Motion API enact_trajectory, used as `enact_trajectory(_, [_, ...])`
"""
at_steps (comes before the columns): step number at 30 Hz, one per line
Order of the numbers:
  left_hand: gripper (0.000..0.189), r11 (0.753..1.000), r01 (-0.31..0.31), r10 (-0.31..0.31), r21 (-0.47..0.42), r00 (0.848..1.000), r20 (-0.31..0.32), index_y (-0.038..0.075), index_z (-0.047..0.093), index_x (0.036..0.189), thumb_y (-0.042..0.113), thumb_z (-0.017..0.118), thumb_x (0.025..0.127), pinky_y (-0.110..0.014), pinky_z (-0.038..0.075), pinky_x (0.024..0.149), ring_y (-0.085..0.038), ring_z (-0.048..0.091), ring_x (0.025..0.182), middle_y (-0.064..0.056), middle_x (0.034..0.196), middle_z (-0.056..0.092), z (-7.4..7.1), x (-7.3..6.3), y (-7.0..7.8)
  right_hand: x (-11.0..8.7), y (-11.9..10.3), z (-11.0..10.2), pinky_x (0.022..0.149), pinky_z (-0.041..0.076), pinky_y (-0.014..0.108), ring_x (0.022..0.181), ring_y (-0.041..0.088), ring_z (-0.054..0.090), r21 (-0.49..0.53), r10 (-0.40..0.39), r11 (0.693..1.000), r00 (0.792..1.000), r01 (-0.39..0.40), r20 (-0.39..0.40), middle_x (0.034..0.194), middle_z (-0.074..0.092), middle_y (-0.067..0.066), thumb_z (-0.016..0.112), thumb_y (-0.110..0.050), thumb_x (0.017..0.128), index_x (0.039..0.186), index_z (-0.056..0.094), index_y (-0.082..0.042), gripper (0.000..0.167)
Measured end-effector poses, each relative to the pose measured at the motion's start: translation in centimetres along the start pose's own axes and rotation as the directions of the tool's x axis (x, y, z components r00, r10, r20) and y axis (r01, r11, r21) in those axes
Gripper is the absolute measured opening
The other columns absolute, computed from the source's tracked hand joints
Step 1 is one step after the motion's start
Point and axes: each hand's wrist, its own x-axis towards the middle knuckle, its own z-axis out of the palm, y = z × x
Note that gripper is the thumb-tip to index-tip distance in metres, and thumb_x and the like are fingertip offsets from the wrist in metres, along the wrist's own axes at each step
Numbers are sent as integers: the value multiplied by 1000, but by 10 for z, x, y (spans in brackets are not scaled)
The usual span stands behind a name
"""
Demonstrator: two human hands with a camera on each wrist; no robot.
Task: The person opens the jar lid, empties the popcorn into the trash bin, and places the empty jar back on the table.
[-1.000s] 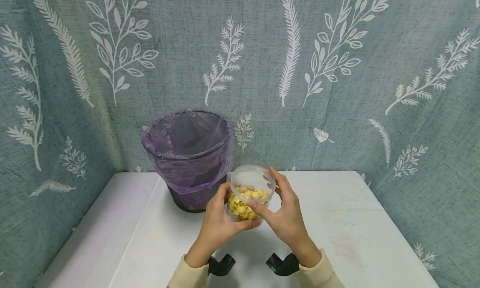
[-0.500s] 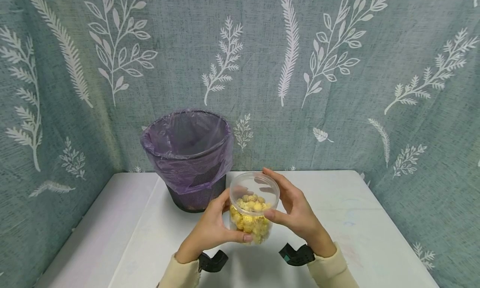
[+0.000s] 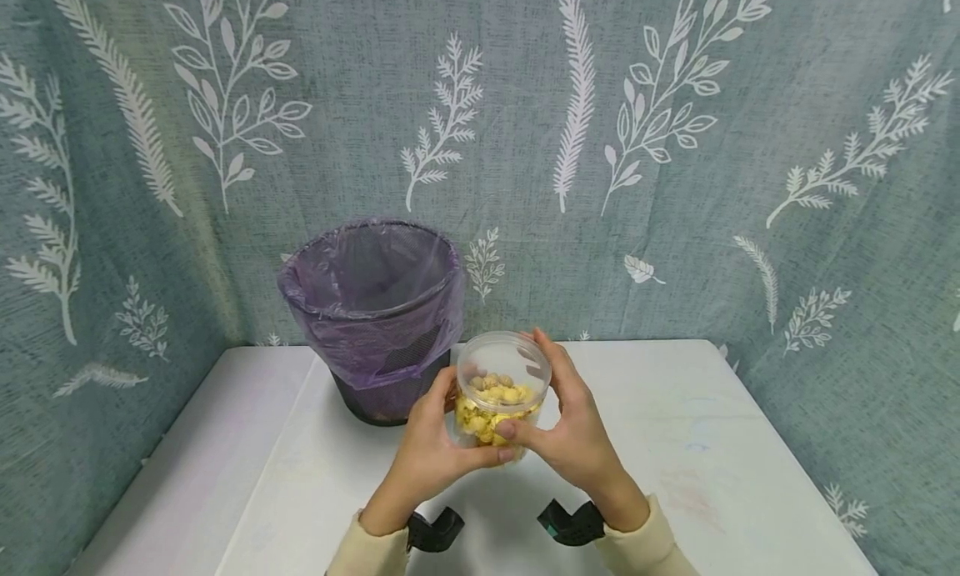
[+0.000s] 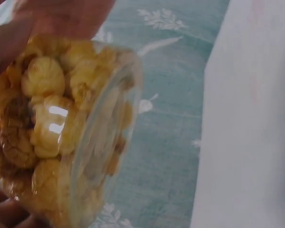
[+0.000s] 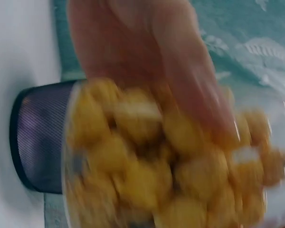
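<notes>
A clear plastic jar [image 3: 498, 397] of yellow popcorn is held between both hands above the table. My left hand [image 3: 433, 453] grips its left side low down, thumb across the front near the base. On the right, my right hand [image 3: 570, 430] holds the jar with its thumb over the front and fingers around the far side, near the rim. Popcorn [image 4: 52, 114] fills the lower part of the jar, and the left wrist view shows its clear base. In the right wrist view the right thumb [image 5: 194, 80] lies over the jar wall. Fingers behind the jar are mostly hidden.
A black mesh trash bin [image 3: 386, 401] lined with a purple bag [image 3: 367, 343] stands behind and left of the jar. The white table [image 3: 697, 476] ends at a leaf-patterned green curtain [image 3: 525, 142] at the back and sides.
The jar first came lower and nearer to me with both hands, then rose and moved away again. The right hand shifted right along the rim, then back left over the jar's front.
</notes>
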Motion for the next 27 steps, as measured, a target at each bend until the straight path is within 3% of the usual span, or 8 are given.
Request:
enact_trajectory(4, [92,998,-10,13,55,998,-57,9,52,143,32,102,69,-46,53,98,-19,64,117,3,130,66,6,0,1,0,-3,11,118,34,62,143,38,46,-111,24,993,993,-37,-113,156,43,16,88,-30,89,164,25,-1,102])
enact_trajectory(8, [90,997,-12,17,71,998,-63,13,52,142,32,102,69,-44,54,97,-18,64,116,4,129,66,7,0,2,0,-4,13,118,36,56,142,36,48,-115,51,991,986,-70,-157,155,45,19,88,-13,86,162,26,5,100])
enact_trajectory(11, [91,999,-3,4,36,1000,-28,13,51,143,28,102,69,-45,54,99,-18,65,116,3,129,67,4,0,3,-1,-3,7,120,31,59,146,35,44,-42,78,996,991,-83,-107,159,42,19,86,-9,87,162,25,5,98])
enact_trajectory(17, [96,997,-21,27,-74,996,84,8,48,149,19,101,70,-41,53,102,-21,66,120,1,133,68,-5,1,7,1,2,-7,119,37,37,141,33,48,192,-23,981,999,14,44,153,46,24,80,-12,95,160,30,5,84])
enact_trajectory(23, [102,985,-54,84,-165,980,181,9,46,154,12,101,68,-41,51,106,-26,62,127,-2,141,64,-14,2,8,3,4,-14,118,39,44,143,37,45,359,-85,933,981,17,175,154,44,23,77,-25,98,161,31,1,82])
enact_trajectory(27, [103,983,-58,91,-172,978,188,9,45,154,12,101,68,-41,50,107,-27,61,129,-3,142,63,-15,2,9,3,5,-13,121,35,44,147,33,42,393,-102,919,978,23,183,159,41,23,78,-30,98,163,27,3,89])
